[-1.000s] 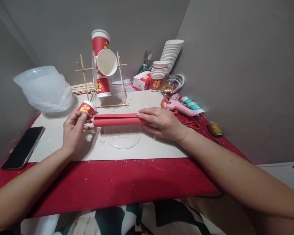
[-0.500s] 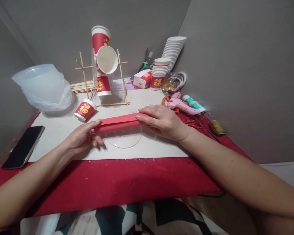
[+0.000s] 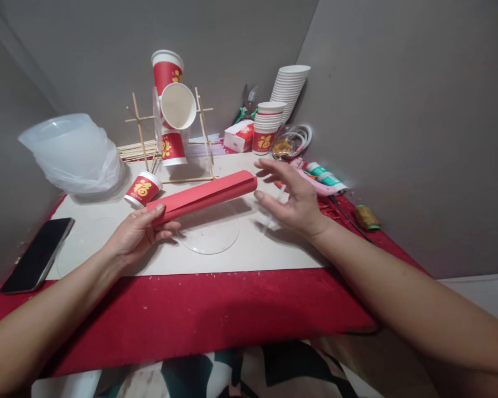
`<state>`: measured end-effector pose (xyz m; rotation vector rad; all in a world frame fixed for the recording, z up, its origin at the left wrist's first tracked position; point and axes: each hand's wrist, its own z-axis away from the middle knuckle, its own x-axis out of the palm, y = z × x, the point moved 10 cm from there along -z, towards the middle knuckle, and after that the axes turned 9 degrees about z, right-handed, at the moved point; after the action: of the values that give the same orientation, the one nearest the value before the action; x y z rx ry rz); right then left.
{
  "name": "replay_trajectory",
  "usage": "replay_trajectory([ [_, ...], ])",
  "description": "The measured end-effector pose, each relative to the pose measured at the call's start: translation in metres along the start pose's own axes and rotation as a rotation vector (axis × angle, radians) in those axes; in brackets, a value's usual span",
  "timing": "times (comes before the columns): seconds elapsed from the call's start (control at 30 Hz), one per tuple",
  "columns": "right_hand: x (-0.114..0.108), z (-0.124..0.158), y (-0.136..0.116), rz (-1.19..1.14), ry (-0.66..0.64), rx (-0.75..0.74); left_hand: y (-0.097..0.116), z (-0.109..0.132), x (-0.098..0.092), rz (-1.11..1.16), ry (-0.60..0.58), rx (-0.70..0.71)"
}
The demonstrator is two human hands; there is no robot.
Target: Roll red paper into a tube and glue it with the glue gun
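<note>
My left hand (image 3: pixel 139 235) grips the near end of a rolled red paper tube (image 3: pixel 207 195), which is lifted off the white board (image 3: pixel 232 260) with its far end tilted up to the right. Just off that far end, my right hand (image 3: pixel 292 199) hovers with fingers spread and nothing in it. A clear plastic disc (image 3: pixel 209 235) lies on the board under the tube. A small red paper cup (image 3: pixel 142 189) lies on its side just beyond my left hand.
A stick frame bearing red cups (image 3: pixel 172 119) stands at the back. Stacked cups (image 3: pixel 268 127) and white bowls (image 3: pixel 290 88) fill the back right. A pink glue gun (image 3: pixel 315 185) and twine spool (image 3: pixel 366 217) lie right; a phone (image 3: pixel 37 254) and bagged plastic containers (image 3: pixel 72 152) left.
My left hand moved from the small cup to the tube's left end and gripped it. My right hand let go and opened. The tube rose, its right end tilting upward.
</note>
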<state>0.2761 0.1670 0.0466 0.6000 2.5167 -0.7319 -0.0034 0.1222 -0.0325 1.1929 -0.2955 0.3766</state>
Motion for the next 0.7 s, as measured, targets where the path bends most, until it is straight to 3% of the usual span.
replay_trajectory([
  [0.07,-0.002,0.001,0.020,-0.136,0.043,0.240,0.001,0.000,0.001,-0.035,-0.016,0.031],
  [0.17,0.013,0.008,0.042,-0.329,-0.029,0.537,0.004,0.000,0.005,-0.075,-0.048,0.096],
  [0.3,0.039,0.019,0.052,-0.600,-0.156,0.768,0.007,0.000,0.007,-0.093,-0.054,0.155],
  [0.47,0.055,0.020,0.040,-0.851,-0.281,0.784,0.008,0.000,0.005,-0.079,-0.022,0.148],
  [0.7,0.055,0.015,0.031,-0.923,-0.331,0.688,0.009,-0.002,0.004,-0.096,-0.042,0.140],
])
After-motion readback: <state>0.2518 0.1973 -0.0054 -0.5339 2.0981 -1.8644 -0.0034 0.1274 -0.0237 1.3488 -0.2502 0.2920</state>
